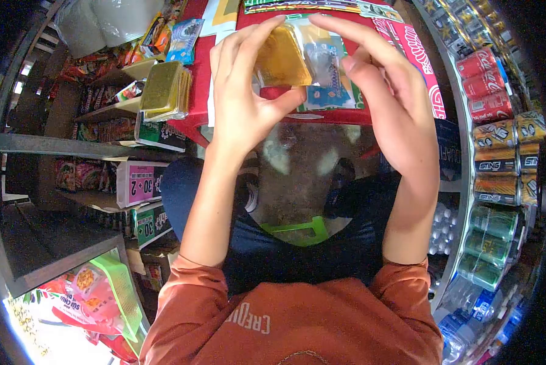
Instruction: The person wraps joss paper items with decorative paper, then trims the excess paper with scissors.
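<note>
L hand (239, 97) was curved round the gold block (282, 58), fingers along its left & far side, thumb by the near right corner; couldn't tell if it gripped or only rested there. R hand (394, 85) was wide, thumb & forefinger well apart, arched over the right side of a clear pkt (326, 61) w/ blue print; couldn't tell if fingertips touched it. Block sat btwn the two hands, just left of the pkt, over the red table (201, 91).

Further out: a stack of gold packs (160, 91) at the table's left corner, w/ a blue pkt (186, 38) just beyond. L side had shelves of snack pkts, plus a purple box (140, 184) marked "30+2". R side, top to bottom: Coke cans (483, 82), Sting cans (495, 161), green cans (487, 246), then bottles (467, 319). Person wore an orange tee (321, 319) & dk trousers.
</note>
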Available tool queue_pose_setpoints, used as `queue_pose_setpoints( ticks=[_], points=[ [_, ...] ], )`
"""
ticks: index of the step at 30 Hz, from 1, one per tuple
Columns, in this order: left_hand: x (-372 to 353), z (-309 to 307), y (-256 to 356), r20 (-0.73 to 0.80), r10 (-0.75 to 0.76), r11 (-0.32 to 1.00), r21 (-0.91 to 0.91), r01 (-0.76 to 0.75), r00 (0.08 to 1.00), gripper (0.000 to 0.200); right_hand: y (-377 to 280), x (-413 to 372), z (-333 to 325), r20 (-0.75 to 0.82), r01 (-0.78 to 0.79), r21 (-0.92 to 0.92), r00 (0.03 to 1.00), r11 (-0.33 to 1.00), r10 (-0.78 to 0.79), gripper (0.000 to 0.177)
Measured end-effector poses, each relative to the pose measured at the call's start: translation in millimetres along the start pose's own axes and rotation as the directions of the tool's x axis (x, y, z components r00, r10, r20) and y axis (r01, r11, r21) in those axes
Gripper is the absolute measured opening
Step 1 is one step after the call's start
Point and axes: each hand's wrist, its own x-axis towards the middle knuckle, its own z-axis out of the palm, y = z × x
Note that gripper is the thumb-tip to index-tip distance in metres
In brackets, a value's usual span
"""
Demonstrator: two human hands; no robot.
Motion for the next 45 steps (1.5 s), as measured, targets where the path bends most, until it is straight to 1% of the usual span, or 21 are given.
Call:
queue_pose_setpoints(
  ticks=[1,3,8,10,11,15,18,22,23,25,26,29,32,36,39,42,45],
  points=[
    [0.2,-0.3,-0.4,-0.007,-0.001,1.0,-0.006,0.001,1.0,0.09,-1.4,0.2,-0.2,0.007,-0.012,0.021,1.0,1.0,0.012,0.035],
    [0.0,-0.7,-1.3,0.007,-0.003,1.0,0.009,0.002,1.0,0.089,11.8,1.6,2.1,-0.007,0.156,0.046,0.988,0.987,-0.156,0.037],
    [-0.8,-0.2,1.6,0.012,-0.006,1.0,0.01,0.006,1.0,0.089,-0.4,-0.8,-2.6,0.0,-0.007,0.0,1.0,1.0,0.007,0.035],
    [-0.5,-1.2,1.7,0.005,-0.014,1.0,0.007,0.014,1.0,0.089,-3.3,0.1,-3.9,0.016,-0.007,-0.013,1.0,1.0,0.007,0.034],
    [-0.4,-1.2,1.3,0.012,-0.011,1.0,0.009,0.011,1.0,0.088,0.0,0.7,-3.5,0.023,0.025,-0.007,0.999,1.0,-0.024,0.033],
    [-1.7,0.0,2.8,0.037,-0.003,1.0,0.014,0.003,0.999,0.089,15.4,-0.8,1.2,-0.011,0.073,-0.034,0.997,0.997,-0.074,0.031],
    [-2.6,2.9,4.3,0.032,0.004,1.0,-0.004,-0.004,0.999,0.09,16.5,1.9,5.3,-0.063,0.078,0.048,0.995,0.996,-0.075,0.029],
    [-1.0,2.1,2.5,0.023,0.01,1.0,-0.017,-0.01,1.0,0.09,13.9,4.7,1.1,0.004,0.047,0.255,0.999,0.966,-0.049,0.029],
    [-1.0,1.8,2.0,0.025,0.014,1.0,-0.008,-0.013,1.0,0.09,13.6,5.3,-3.2,0.032,0.024,0.285,0.999,0.958,-0.034,0.028],
    [-2.3,1.4,1.2,0.031,0.019,1.0,0.011,-0.019,0.999,0.089,15.9,6.3,-2.8,0.03,0.026,0.298,0.999,0.954,-0.037,0.028],
    [-2.7,1.4,1.2,0.03,0.02,1.0,0.013,-0.021,0.999,0.089,20.5,6.2,1.1,-0.003,0.053,0.281,0.998,0.958,-0.055,0.028],
    [-4.0,2.8,3.3,0.032,0.022,1.0,0.013,-0.023,0.999,0.089,21.8,4.1,8.4,-0.067,0.042,0.251,0.997,0.967,-0.026,0.028],
    [-4.1,3.6,5.2,0.034,0.018,1.0,0.0,-0.018,0.999,0.089,10.8,1.7,4.7,-0.049,-0.021,0.214,0.998,0.977,0.032,0.027],
    [-4.2,4.9,6.3,0.03,0.02,0.999,-0.037,-0.019,0.999,0.087,19.6,2.1,-1.4,0.006,-0.02,0.046,1.0,0.999,0.019,0.027],
    [-4.9,6.2,6.0,0.028,0.017,0.999,-0.052,-0.015,0.999,0.087,18.4,4.6,-6.4,0.036,-0.083,-0.073,0.996,0.994,0.086,0.033],
    [-4.6,5.7,4.3,0.031,0.014,0.998,-0.055,-0.013,0.999,0.087,19.5,3.4,-0.1,0.067,-0.044,0.176,0.997,0.983,0.033,0.032],
    [-4.9,3.8,5.9,0.046,0.003,1.0,-0.021,-0.002,0.999,0.088,24.5,2.5,5.6,0.023,-0.035,0.218,0.999,0.975,0.031,0.031]
  ],
)
